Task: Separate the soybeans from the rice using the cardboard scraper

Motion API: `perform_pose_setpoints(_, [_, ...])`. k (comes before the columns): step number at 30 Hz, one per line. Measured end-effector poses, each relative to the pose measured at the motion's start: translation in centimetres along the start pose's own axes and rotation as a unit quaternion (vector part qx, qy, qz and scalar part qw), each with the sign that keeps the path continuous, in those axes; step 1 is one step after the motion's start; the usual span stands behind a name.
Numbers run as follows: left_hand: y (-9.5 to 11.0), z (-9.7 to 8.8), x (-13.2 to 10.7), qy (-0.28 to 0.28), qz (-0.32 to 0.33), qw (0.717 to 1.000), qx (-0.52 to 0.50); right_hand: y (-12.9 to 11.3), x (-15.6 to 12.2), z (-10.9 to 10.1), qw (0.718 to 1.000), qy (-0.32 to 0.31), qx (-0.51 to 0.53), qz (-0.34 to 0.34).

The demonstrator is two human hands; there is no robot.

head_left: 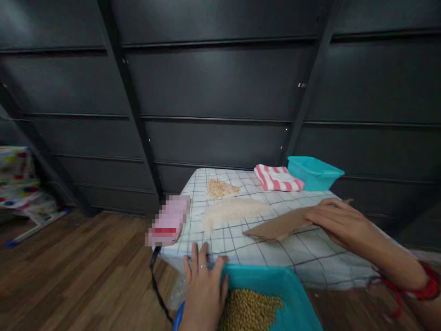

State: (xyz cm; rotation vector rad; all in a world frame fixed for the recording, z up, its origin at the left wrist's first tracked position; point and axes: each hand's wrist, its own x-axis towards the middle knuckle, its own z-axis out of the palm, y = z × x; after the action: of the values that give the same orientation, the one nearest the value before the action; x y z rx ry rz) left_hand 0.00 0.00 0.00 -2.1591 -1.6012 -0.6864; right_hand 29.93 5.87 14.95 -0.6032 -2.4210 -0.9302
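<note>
My left hand (204, 287) is at the left rim of a teal plastic basin (257, 272); its thumb lies over the inner side and the other fingers spread outside. A ring is on one finger. Small round greenish-yellow beans (251, 309) lie in the basin, just below the table's front edge. My right hand (336, 220) grips a flat piece of brown cardboard (280, 225), tilted low over the cloth. To its left, a pale spread of rice-like grains (234, 211) lies on the table, with a smaller heap of yellowish grains (220, 188) behind.
A checked white cloth covers the table (248, 177). A folded pink-and-white striped towel (279, 178) and a second teal basin (313, 173) stand at the back right. A blurred pink packet (170, 220) is at the left edge. Behind rises a dark panelled wall (220, 82).
</note>
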Motion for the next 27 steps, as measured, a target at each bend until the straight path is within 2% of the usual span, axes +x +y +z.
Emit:
perform_pose_setpoints(10, [0.1,0.2,0.0,-0.019,-0.013,1.0,-0.015,1.8,1.7,6.0,0.999,0.022,0.039,0.028])
perform_pose_setpoints(13, [0.3,0.0,0.1,-0.017,-0.031,0.999,-0.022,2.5,2.6,7.0,0.999,0.016,0.043,0.027])
perform_pose_setpoints(16, [0.6,-0.1,0.2,-0.008,-0.044,0.999,-0.029,3.1,3.1,6.6,0.999,0.013,0.048,0.022])
perform_pose_setpoints(23, [0.9,-0.1,0.3,0.01,-0.071,0.997,-0.035,4.3,2.2,2.8,0.999,0.005,0.037,0.009])
perform_pose_setpoints(27, [0.9,-0.2,0.3,0.01,-0.072,0.997,-0.035,4.3,1.4,2.9,0.999,-0.04,0.028,-0.007])
